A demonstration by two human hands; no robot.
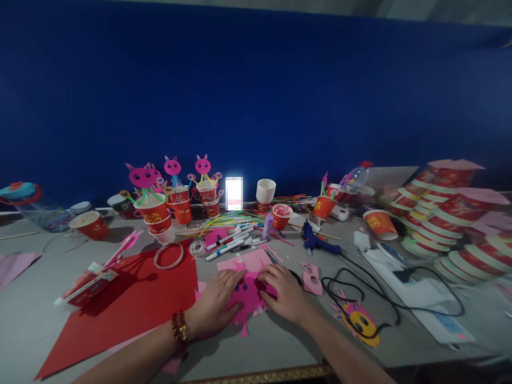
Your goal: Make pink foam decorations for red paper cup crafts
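A bright pink paper cutout (pixel 250 301) with two dark eye spots lies on a lighter pink sheet (pixel 244 260) at the front middle of the table. My left hand (pixel 216 303) rests on the cutout's left side, fingers stretched out and thumb apart. On the other side, my right hand (pixel 285 292) has bent fingers and thumb closed on the cutout's right part. Under my left forearm and beyond it spreads a large red sheet (pixel 136 298). Just behind the cutout lie several markers (pixel 232 241), a purple glue stick (pixel 268 227) and a tape roll (pixel 197 248).
Paper cups with pink figures (pixel 182 208) stand at the back left. A blue glue gun (pixel 316 240) trails a black cord (pixel 360 272) across the right side, near a white power strip (pixel 412 296). Stacked cups (pixel 436 218) lean at far right. A yellow-and-pink cutout (pixel 362 322) lies in front.
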